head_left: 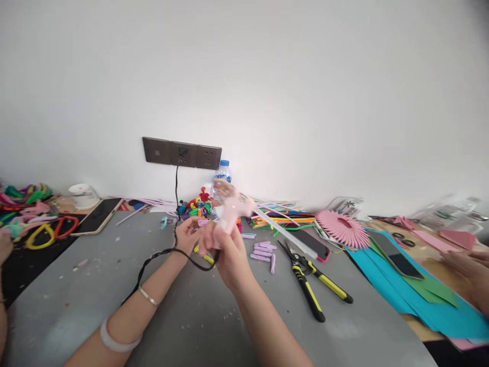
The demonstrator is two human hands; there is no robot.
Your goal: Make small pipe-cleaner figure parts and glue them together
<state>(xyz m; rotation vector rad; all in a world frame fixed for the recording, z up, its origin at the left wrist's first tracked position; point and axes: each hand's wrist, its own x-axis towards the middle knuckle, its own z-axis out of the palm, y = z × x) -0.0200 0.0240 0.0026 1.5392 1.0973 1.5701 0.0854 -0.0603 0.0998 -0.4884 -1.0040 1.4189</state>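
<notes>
My right hand (225, 242) is wrapped round the handle of a pale pink glue gun (231, 214), raised above the grey table (91, 285). A long clear glue stick (286, 233) sticks out of the gun's back towards the right. Just left of it, my left hand (187, 235) has its fingers pinched on a small lilac pipe cleaner piece (203, 223). The gun's black cord (153, 257) passes over my left wrist. Several short folded lilac pieces (262, 252) lie right of my right hand.
Yellow-black pliers (305, 275), a pink-cased phone (311, 244) and a pink fan-shaped piece (342, 229) lie to the right. A water bottle (224, 172) stands by the wall. Another phone (98, 216) lies left. Other people's hands (468, 272) show at both edges.
</notes>
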